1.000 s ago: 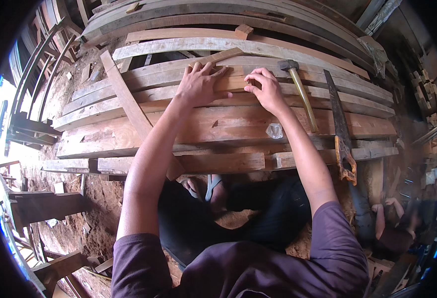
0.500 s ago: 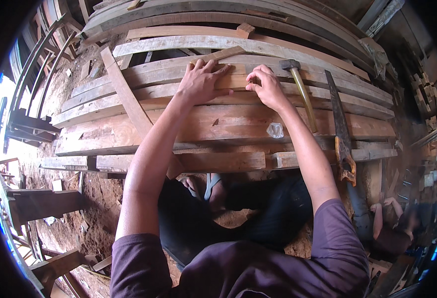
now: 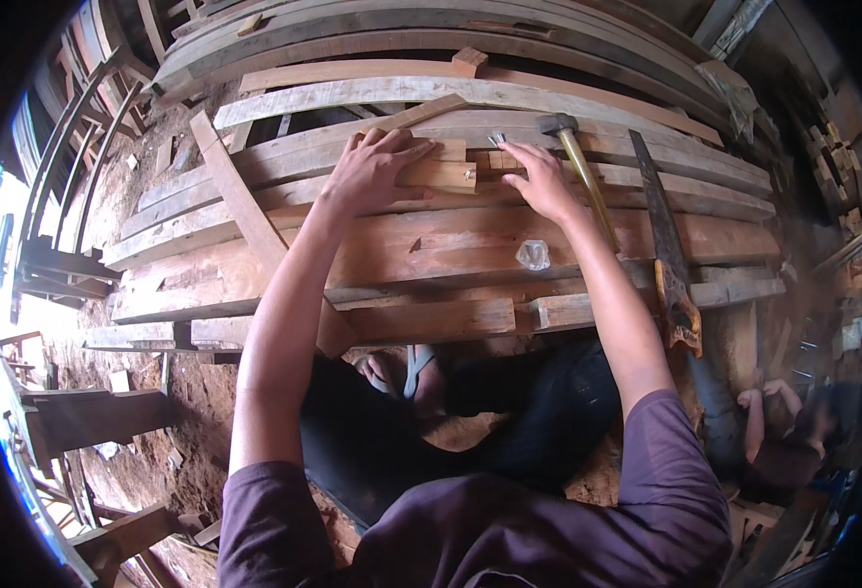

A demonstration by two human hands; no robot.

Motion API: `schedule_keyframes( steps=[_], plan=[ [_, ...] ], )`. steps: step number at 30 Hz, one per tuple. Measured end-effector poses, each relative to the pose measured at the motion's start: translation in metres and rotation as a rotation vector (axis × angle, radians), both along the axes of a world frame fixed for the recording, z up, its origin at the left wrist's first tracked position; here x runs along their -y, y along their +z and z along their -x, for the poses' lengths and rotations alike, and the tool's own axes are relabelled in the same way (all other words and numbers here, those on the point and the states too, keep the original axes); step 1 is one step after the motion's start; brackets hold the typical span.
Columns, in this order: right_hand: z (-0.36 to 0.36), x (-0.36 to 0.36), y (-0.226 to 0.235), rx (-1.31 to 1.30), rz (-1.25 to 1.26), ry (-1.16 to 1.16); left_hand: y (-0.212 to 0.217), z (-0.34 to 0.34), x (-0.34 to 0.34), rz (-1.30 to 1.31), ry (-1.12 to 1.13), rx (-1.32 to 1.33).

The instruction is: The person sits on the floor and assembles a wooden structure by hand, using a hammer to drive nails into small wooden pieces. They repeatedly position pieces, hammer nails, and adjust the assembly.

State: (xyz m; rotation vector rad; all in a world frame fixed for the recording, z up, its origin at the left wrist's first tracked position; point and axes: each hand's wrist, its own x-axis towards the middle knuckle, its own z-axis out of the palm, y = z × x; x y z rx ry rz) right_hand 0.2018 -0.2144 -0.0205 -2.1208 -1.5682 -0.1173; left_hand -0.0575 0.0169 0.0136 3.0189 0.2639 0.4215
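My left hand (image 3: 377,171) lies across a light brown wooden piece (image 3: 443,174), thumb along its near side and fingers over the far side. The piece's cut end points right, with a small pale spot on it. Just past that end, my right hand (image 3: 541,182) has its thumb and fingers apart. Its fingertips are beside a few small shiny slivers that look like nails (image 3: 498,139), above a short wood piece (image 3: 496,160). To the right, a hammer (image 3: 578,162) with a yellowish handle rests on the beams. Nearer me sits a small clear container (image 3: 533,255).
A handsaw (image 3: 668,245) with a worn yellow-brown handle lies across the beams (image 3: 549,235) at right. A loose slat (image 3: 245,201) crosses them at left. More long timbers (image 3: 402,44) are stacked behind. Another person (image 3: 789,441) is at far lower right.
My right hand has opened from a pinch and sits slightly right. My left hand has shifted left with the wooden piece, whose cut end now shows. The whole view has shifted slightly.
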Motion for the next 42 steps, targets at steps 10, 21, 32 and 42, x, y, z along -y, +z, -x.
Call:
schedule_keyframes(
  steps=[10, 21, 32, 42],
  plan=[
    [0.001, -0.010, -0.013, -0.113, -0.140, -0.044, 0.005, -0.027, -0.020, 0.177, 0.000, -0.124],
    [-0.002, -0.014, -0.027, -0.153, -0.201, -0.125, -0.005, -0.026, -0.026, 0.032, -0.059, 0.010],
    [0.001, -0.012, -0.036, -0.127, -0.312, -0.161, -0.015, -0.017, -0.014, -0.095, -0.086, 0.082],
    [0.007, -0.005, -0.023, -0.267, -0.282, -0.133, -0.005, -0.014, -0.007, -0.074, -0.021, -0.014]
  ],
)
